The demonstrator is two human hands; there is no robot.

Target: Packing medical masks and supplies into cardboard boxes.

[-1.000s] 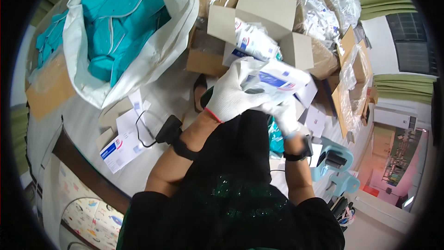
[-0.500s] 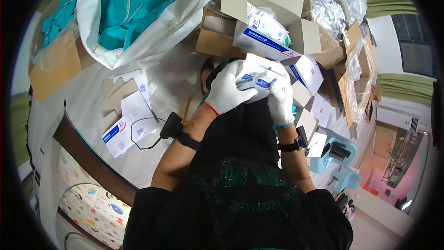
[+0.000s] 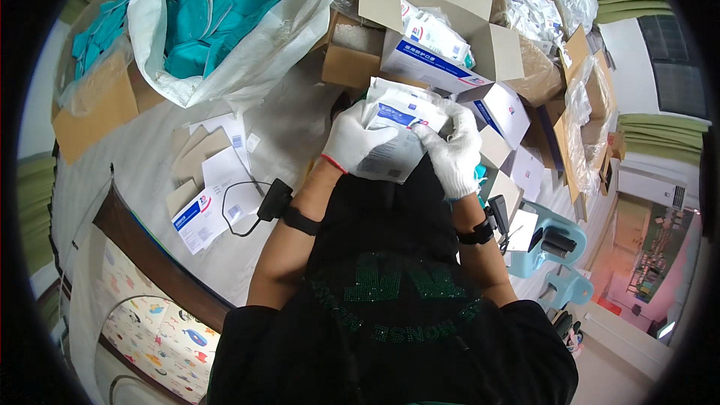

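A small stack of flat white packets (image 3: 390,156) with a blue band is between my hands, in front of my chest. My left hand (image 3: 352,141), in a white knit glove, is closed on the left side of the stack, thumb lying on the front. From the right, my right hand (image 3: 454,154), gloved alike, grips the other edge with its thumb near the top packet. The fingers behind the packets are hidden. Just beyond stands an open white and blue carton (image 3: 427,67) with similar packets (image 3: 441,37) inside.
A big white woven sack (image 3: 154,45) full of teal pouches (image 3: 225,0) stands far left. Flattened cartons (image 3: 206,206) lie on the floor at left. Small white boxes (image 3: 504,114), a blue stool (image 3: 559,238) and a plastic-lined carton (image 3: 585,120) are at right.
The packets have been tilted and squared up, so their printed front now shows. My right hand has moved slightly down and outward along their edge.
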